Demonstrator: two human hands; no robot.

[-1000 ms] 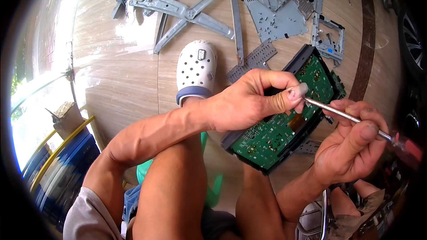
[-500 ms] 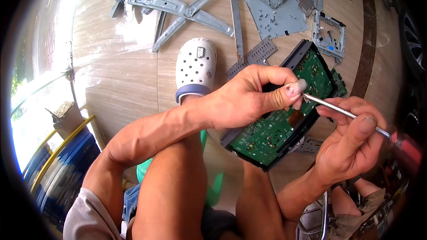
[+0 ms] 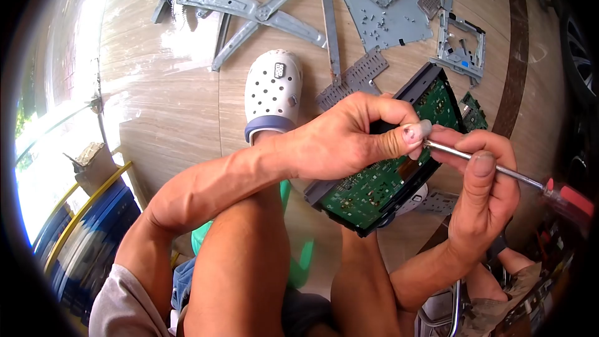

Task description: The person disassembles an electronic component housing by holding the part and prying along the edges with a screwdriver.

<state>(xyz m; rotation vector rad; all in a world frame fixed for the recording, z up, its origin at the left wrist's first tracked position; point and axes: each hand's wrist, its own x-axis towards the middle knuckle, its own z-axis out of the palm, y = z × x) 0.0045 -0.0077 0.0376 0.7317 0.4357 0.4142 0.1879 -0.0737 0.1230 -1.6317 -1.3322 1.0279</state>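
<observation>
My left hand [image 3: 355,134] is closed, thumb and forefinger pinched together right at the tip of a screwdriver [image 3: 530,180]. Whatever sits in that pinch is too small or hidden to make out. My right hand [image 3: 480,190] grips the steel shaft of the screwdriver between thumb and fingers. Its red handle points out to the right. Behind both hands is a green circuit board [image 3: 368,190] in a dark frame [image 3: 419,81], tilted above my legs. My left hand covers the middle of the board, and I cannot tell what supports it.
On the tiled floor lie a scissor-shaped metal bracket [image 3: 259,14], a long metal bar [image 3: 331,25], a grey plate with small screws [image 3: 390,25], a perforated plate [image 3: 354,78] and a metal frame [image 3: 462,50]. My white clog [image 3: 273,90] stands left of the board. Another person's legs [image 3: 515,262] show at lower right.
My right hand has slid left along the shaft, closer to my left hand. The board has shifted slightly down and left. My left hand stays almost where it was.
</observation>
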